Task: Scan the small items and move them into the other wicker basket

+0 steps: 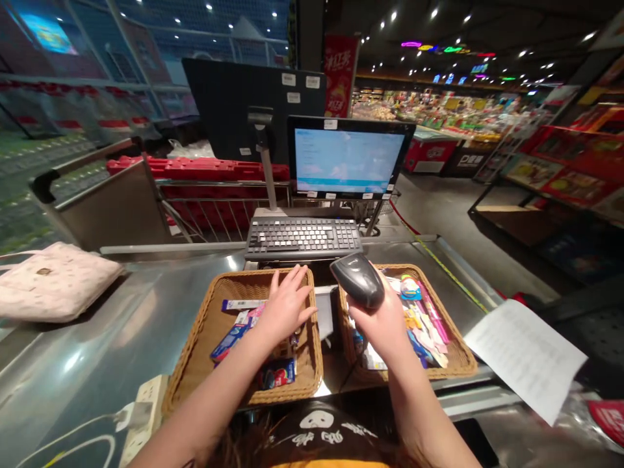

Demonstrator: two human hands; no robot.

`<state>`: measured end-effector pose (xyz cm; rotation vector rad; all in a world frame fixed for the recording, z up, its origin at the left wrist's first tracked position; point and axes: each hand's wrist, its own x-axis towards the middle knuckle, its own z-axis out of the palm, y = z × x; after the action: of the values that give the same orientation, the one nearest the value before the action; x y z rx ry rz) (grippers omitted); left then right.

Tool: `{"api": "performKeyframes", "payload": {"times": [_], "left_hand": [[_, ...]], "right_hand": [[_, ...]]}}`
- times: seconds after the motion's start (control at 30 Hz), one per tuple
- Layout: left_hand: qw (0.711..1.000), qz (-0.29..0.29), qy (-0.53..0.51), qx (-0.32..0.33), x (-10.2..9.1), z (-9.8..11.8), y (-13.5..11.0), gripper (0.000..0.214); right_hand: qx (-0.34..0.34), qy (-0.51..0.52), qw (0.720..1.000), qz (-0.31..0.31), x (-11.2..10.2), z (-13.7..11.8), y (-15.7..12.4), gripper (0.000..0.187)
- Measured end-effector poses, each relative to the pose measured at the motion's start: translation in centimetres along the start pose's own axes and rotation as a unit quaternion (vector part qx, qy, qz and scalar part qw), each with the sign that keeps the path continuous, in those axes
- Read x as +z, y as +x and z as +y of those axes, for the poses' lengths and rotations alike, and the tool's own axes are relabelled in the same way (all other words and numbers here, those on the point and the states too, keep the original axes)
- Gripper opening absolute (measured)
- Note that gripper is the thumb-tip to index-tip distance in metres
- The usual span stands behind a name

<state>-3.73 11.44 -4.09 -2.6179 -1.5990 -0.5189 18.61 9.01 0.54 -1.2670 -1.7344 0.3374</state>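
My right hand (380,318) is wrapped round a black barcode scanner (358,276), held up over the right wicker basket (461,357). In that basket lie several small packaged goods, among them a pink item (433,313) and a blue-and-white round pack (410,287). My left hand (287,305) has its fingers spread above the right side of the left wicker basket (195,338); nothing shows in its grasp. Below it are several small boxes and packs, including a blue box (229,339) and a dark packet with red (279,375). My left forearm hides part of the contents.
Behind the baskets stand a keyboard (302,235) and a lit monitor (348,159). A pale handbag (53,283) sits on the metal counter (141,312) at left, near a power strip (146,416). At right lies a printed paper sheet (526,357).
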Motion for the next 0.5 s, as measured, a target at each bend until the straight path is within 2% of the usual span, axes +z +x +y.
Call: {"api": "performKeyframes", "payload": {"times": [0.13, 0.23, 0.37, 0.5], "left_hand": [[0.995, 0.010, -0.035, 0.094, 2.4, 4.2, 5.7, 0.039], [0.988, -0.003, -0.042, 0.149, 4.8, 7.5, 9.7, 0.048], [0.982, -0.033, -0.030, 0.184, 8.3, 10.8, 13.8, 0.063], [0.979, -0.049, -0.014, 0.196, 11.5, 12.3, 16.3, 0.059]], "right_hand": [[0.048, -0.049, 0.995, 0.078, -4.1, 1.4, -0.5, 0.053], [0.048, -0.089, 0.986, 0.135, -6.3, 2.9, -0.7, 0.057], [0.057, -0.137, 0.976, 0.162, -8.1, 5.2, -0.7, 0.055], [0.080, -0.171, 0.967, 0.173, -9.0, 7.5, -0.7, 0.053]]}}
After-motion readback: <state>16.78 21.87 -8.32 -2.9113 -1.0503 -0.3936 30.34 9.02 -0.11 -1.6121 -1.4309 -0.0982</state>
